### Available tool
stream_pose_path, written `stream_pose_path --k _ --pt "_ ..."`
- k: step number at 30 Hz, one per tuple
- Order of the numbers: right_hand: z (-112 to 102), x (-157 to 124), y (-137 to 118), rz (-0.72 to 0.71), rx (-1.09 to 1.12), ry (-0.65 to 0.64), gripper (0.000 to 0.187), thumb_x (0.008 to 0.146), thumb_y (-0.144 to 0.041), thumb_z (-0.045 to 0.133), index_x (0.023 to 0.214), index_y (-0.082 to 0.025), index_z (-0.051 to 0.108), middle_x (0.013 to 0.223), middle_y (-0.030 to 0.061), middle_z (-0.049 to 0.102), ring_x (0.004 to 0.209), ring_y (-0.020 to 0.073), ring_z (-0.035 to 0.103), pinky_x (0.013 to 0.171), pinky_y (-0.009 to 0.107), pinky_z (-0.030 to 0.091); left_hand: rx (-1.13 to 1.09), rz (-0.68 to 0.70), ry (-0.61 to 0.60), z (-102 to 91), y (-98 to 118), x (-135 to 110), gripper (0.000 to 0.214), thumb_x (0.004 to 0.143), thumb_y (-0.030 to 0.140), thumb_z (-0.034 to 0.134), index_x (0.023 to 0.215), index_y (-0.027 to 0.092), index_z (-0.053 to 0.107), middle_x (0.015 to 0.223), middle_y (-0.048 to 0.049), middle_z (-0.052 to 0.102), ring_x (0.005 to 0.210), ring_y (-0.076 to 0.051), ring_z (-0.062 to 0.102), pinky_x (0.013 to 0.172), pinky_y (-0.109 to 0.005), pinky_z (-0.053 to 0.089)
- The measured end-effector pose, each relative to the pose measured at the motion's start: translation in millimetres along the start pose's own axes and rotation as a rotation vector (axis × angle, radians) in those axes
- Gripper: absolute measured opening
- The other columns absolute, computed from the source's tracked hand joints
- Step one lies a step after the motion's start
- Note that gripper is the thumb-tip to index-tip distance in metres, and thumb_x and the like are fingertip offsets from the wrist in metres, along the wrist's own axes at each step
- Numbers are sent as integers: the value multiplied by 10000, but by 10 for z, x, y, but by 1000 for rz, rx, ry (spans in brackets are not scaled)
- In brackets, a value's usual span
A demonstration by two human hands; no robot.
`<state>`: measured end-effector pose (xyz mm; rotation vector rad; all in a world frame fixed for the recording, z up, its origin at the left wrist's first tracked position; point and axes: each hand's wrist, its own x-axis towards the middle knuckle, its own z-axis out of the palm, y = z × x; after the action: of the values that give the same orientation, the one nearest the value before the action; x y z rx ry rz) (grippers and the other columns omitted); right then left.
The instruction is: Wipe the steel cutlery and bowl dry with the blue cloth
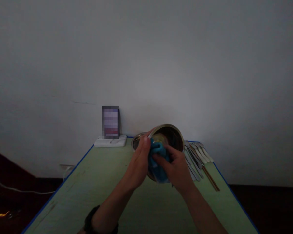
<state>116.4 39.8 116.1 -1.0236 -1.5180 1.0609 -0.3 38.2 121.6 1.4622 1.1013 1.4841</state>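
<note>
My left hand (pixel 139 161) grips the rim of a steel bowl (pixel 172 136), holding it tilted above the green table (pixel 100 195) with its opening toward me. My right hand (pixel 177 167) is closed on a blue cloth (pixel 158 161) and presses it against the bowl's near rim and inside. The cloth hangs down below the bowl between both hands. A dark watch band (pixel 90 221) sits on my left wrist.
Another steel bowl (pixel 136 141) stands on the table behind my left hand. Several spoons (pixel 200 154) and chopsticks (pixel 211 178) lie in a row at the right. A small stand with a card (pixel 110 123) sits at the table's far edge by the wall.
</note>
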Motion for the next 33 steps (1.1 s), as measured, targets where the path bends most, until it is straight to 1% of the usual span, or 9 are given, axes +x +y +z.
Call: stream_pose_path --k 3,6,13,18,21,24,29,31,33 --pt "-52 -3 -43 -8 -18 -107 258 696 -391 641 877 -208 654 793 -3 656 714 141 580 636 250 458 18 -78 51 -105 11 47 492 881 516 326 1206 211 537 1239 -2 564 1212 -217 424 1053 -318 275" --pt "-116 6 -54 21 37 -107 268 729 -412 604 914 -224 645 790 -8 648 723 135 577 630 237 452 -27 -98 85 -137 3 79 498 867 520 366 1196 196 550 1209 -7 591 1217 -231 421 1044 -329 294" --pt "-301 87 -78 191 408 275 346 700 -378 605 1016 -238 606 859 -6 658 793 168 603 692 279 471 -138 -77 57 -158 -36 127 443 889 483 353 1170 220 571 1238 14 568 1226 -196 416 1067 -315 253" --pt "-409 132 -100 277 631 327 528 635 -235 584 1157 -232 502 884 -2 642 743 172 607 658 301 488 -142 -86 39 -195 -21 141 447 887 483 359 1172 212 571 1221 6 582 1207 -206 440 1045 -314 295" --pt "-397 130 -71 225 478 404 669 641 -271 615 1251 -323 346 870 -28 616 712 167 607 623 307 490 -141 -79 37 -192 -23 147 451 891 481 351 1188 212 558 1236 8 570 1209 -201 438 1047 -304 291" --pt "-359 144 5 74 213 487 658 643 -327 645 1209 -326 308 1021 8 555 728 158 595 620 314 489 -117 -79 37 -192 -31 151 448 892 482 346 1187 220 559 1250 18 557 1217 -198 428 1055 -301 276" --pt "-365 204 148 -273 -460 528 274 691 -308 616 935 -221 527 1167 84 396 994 216 493 855 412 426 -59 -92 82 -215 -35 151 466 885 499 342 1182 216 562 1249 10 558 1219 -211 424 1050 -310 283" --pt "-388 207 169 -315 -695 486 185 733 -323 582 876 -207 587 1157 98 395 1079 250 429 920 452 369 -43 -88 79 -217 -34 153 464 889 491 338 1201 217 544 1264 6 545 1224 -213 416 1042 -312 293" --pt "-407 186 164 -306 -829 383 225 776 -377 531 902 -209 613 1132 106 437 1088 263 421 928 477 352 -52 -60 56 -217 -34 159 467 900 475 319 1243 215 500 1288 -2 522 1230 -211 407 1036 -317 301"
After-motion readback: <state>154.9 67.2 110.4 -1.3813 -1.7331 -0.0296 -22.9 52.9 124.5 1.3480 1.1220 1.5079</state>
